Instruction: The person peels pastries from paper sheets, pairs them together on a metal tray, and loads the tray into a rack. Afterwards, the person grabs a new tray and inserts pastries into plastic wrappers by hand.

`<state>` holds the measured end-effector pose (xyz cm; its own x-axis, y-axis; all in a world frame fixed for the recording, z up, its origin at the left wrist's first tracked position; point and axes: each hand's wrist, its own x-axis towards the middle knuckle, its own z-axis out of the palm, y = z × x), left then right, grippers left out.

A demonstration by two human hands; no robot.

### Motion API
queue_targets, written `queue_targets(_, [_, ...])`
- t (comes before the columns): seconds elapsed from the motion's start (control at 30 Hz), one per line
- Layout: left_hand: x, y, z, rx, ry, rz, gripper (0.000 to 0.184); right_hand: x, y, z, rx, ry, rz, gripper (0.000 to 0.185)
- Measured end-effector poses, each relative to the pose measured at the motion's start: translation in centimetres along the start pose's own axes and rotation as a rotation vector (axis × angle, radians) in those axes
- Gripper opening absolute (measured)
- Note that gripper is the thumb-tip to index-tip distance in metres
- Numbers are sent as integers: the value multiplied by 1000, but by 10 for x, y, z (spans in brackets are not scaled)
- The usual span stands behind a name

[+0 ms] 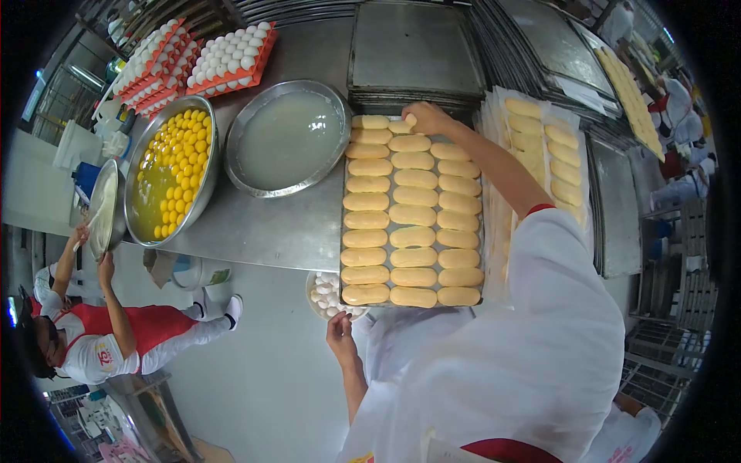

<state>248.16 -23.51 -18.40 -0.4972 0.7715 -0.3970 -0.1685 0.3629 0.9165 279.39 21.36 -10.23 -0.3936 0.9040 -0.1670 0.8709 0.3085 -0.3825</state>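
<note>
At the far end of a metal tray point(475, 302), my right hand point(429, 119) has its fingers closed around the end of a long bread roll point(400, 127). Rows of similar pale golden rolls point(414, 178) fill the tray in three columns, with a gap at the far right beside my right wrist. My left hand point(340, 332) is off the tray's near left corner, its fingers curled in and nothing visible in them. It hovers by a container of white eggs or eggshells point(326, 294) below the table edge; part of that container is hidden under the tray.
Left on the steel table point(262, 231) are a bowl of cloudy liquid point(287, 139), a bowl of egg yolks point(181, 166) and stacked egg trays point(231, 58). Bagged rolls point(552, 150) lie right; stacked baking trays point(417, 46) stand behind. A co-worker point(116, 339) holds a bowl at left.
</note>
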Motion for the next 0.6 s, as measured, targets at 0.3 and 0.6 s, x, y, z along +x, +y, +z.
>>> queue_targets(0.3, [-7, 7, 0, 29, 7, -50, 16, -5, 6, 0, 21, -21, -50, 45])
queue_targets(0.6, [-3, 8, 3, -14, -43, -41, 17, -14, 30, -7, -20, 118, -69, 60])
